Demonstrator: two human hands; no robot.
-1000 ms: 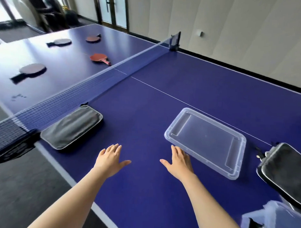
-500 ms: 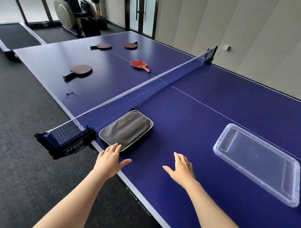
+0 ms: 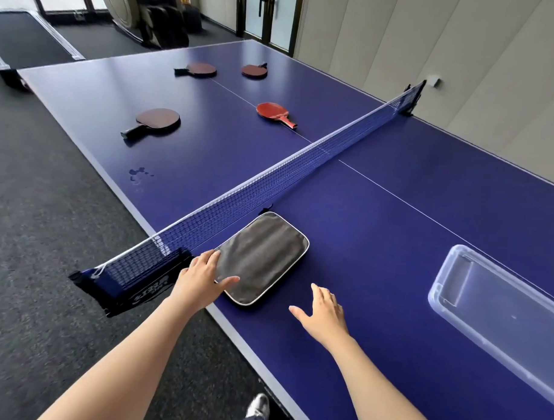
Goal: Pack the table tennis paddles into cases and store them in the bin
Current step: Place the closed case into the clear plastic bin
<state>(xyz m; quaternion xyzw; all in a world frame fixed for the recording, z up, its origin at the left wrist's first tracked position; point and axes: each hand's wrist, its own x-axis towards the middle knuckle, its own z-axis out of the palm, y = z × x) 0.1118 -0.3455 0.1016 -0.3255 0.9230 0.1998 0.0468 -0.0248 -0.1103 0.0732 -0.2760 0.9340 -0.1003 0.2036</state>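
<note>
A grey paddle case [image 3: 263, 256] with a white rim lies flat on the blue table [image 3: 394, 232], close to the net [image 3: 270, 181] and the near edge. My left hand [image 3: 201, 278] rests on the case's near left corner, fingers straight and thumb spread. My right hand [image 3: 324, 312] hovers open just right of the case, holding nothing. Beyond the net lie several paddles: a red one [image 3: 273, 110], a dark one [image 3: 158, 119], and two more at the far end [image 3: 200, 69] [image 3: 255, 70].
A clear plastic lid [image 3: 498, 311] lies on the table at the right. The net clamp [image 3: 125, 286] juts over the table's left edge. Dark carpet lies left of the table, and a massage chair [image 3: 150, 13] stands at the back. My shoe [image 3: 258, 405] shows below.
The view has swung left, bringing the case nearer and pushing the lid to the right edge. My left hand has reached forward onto the case's corner; my right hand has moved toward the case.
</note>
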